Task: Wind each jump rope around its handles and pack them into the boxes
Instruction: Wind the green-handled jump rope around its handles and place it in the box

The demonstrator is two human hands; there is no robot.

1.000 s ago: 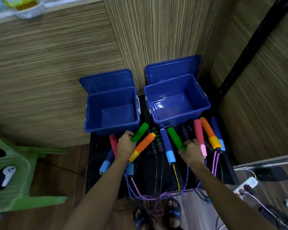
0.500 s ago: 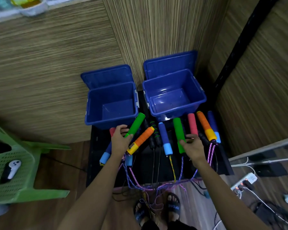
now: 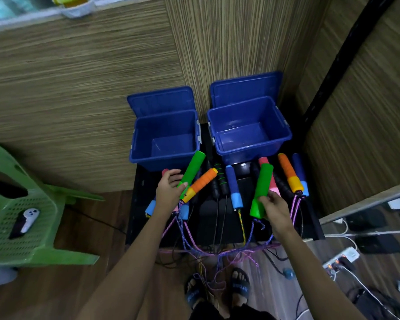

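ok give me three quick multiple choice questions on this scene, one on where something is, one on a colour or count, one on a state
1. Where is the white controller?
A. in the left box
B. on the green chair
C. on the floor

2. What colour are the handles in the two hands?
A. green
B. orange
C. pink

3. What state are the blue boxes in?
A. shut
B. open and full
C. open and empty

Answers:
1 B, it lies on the chair's perforated seat.
2 A, the left hand and right hand each grip a green handle.
3 C, the left box and right box have lids up and bare floors.
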